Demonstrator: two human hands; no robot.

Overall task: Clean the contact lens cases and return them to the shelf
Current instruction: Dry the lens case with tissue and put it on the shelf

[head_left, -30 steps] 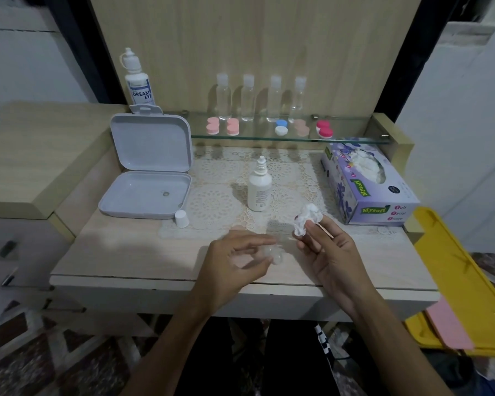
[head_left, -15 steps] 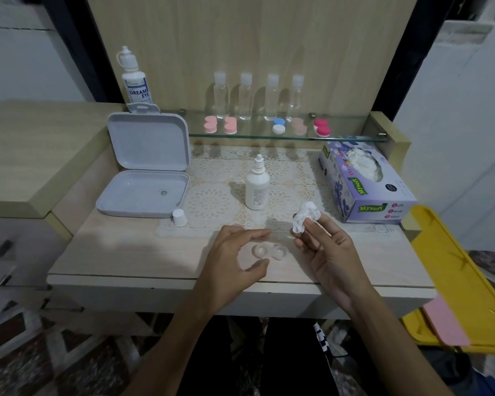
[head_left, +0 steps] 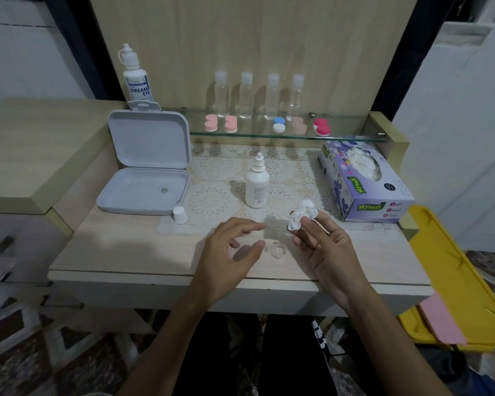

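- The clear lens case (head_left: pixel 275 249) lies flat on the table (head_left: pixel 126 252), close to the front edge and about halfway along it.
- Its two little cups seem to sit side by side, so its long way runs left to right, along the front edge. The left cup is partly hidden, so this is not sure.
- The left hand (head_left: pixel 229 252) is the nearer one. Its thumb tip is right at the case's left end, maybe touching it. Its fingers are spread and loosely bent above, holding nothing.
- The case lies to the right of this hand, just past the thumb.
- The right hand (head_left: pixel 323 247) is just beside the case on the other side. It pinches a crumpled tissue (head_left: pixel 300 217) between thumb and fingers.
- To grab the case, the left hand would likely need only a small reach to the right.
- Farther back, more cases (head_left: pixel 279 124) sit on the glass shelf (head_left: pixel 349 137) along the back edge.
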